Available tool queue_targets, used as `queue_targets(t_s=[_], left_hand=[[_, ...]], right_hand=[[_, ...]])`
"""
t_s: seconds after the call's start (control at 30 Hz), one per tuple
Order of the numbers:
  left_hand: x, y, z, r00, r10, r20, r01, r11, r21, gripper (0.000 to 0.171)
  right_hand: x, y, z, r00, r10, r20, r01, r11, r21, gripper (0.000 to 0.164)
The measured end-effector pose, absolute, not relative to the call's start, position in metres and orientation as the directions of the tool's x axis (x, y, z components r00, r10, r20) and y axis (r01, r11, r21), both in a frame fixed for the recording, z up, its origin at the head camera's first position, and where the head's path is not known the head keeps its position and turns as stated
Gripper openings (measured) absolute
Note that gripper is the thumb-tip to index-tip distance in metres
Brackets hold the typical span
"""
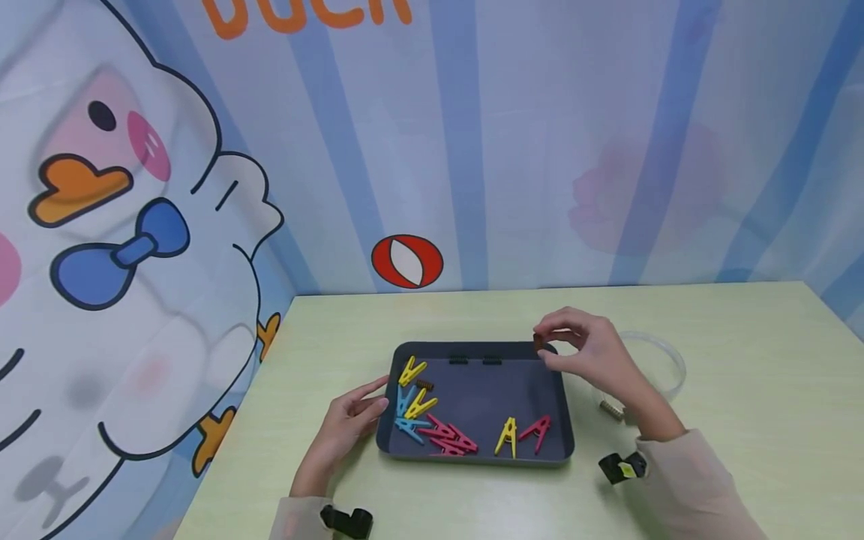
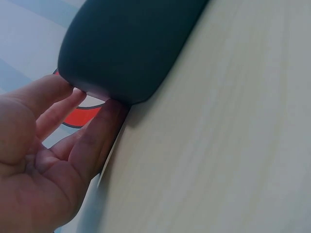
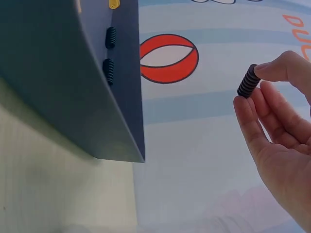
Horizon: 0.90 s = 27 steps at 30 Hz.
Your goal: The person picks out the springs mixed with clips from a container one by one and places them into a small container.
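Note:
My right hand (image 1: 583,345) pinches a small dark coil spring (image 3: 249,81) between thumb and fingertips, at the tray's back right corner. My left hand (image 1: 351,415) holds the left side of the dark grey tray (image 1: 482,459), its thumb and fingers at the edge in the left wrist view. Inside the tray, two dark springs (image 1: 459,360) lie along the back wall. A brown spring (image 1: 424,385) sits among yellow clothespins (image 1: 421,404), blue clothespins (image 1: 409,429) and pink clothespins (image 1: 451,436) on the left. Another yellow clothespin (image 1: 508,436) and a pink one (image 1: 537,433) lie front right.
To the right of the tray, a clear ring-shaped item (image 1: 677,361) lies on the pale wooden table (image 1: 756,375), partly behind the right arm. Close to that arm is a lighter metallic spring (image 1: 611,409). A printed cloth backdrop (image 1: 526,150) rises behind the table.

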<state>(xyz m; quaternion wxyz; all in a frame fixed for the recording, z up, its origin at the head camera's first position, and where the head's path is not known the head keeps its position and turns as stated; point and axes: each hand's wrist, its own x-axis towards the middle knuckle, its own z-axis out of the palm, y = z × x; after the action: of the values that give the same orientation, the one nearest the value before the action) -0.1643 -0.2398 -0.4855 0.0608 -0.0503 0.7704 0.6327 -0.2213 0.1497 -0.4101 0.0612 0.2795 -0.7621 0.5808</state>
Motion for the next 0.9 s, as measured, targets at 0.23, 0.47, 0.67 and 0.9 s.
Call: queue_targets(t_s=[0.23,0.47,0.67,0.9], left_hand=[[-0.165,-0.241,-0.487,-0.988,0.002,-0.152,-0.148,0.205,0.967,0.045],[-0.166,-0.24,-0.488,-0.988,0.004,-0.156,-0.152,0.2,0.968,0.044],[-0.166,-0.24,-0.487,-0.988,0.009,-0.151,-0.147,0.194,0.97,0.044],[-0.167,-0.24,-0.488,-0.986,0.001,-0.165,-0.161,0.202,0.966,0.043]], right_hand=[[-0.219,0.159,-0.401,-0.839,-0.337,0.428,-0.502,0.173,-0.847,0.031],[-0.216,0.177,-0.396,-0.844,-0.312,0.436,-0.51,0.216,-0.833,0.032],[-0.209,0.193,-0.393,-0.841,-0.301,0.451,-0.524,0.239,-0.818,0.034],[-0.204,0.208,-0.395,-0.845,-0.276,0.459,-0.528,0.289,-0.798,0.035]])
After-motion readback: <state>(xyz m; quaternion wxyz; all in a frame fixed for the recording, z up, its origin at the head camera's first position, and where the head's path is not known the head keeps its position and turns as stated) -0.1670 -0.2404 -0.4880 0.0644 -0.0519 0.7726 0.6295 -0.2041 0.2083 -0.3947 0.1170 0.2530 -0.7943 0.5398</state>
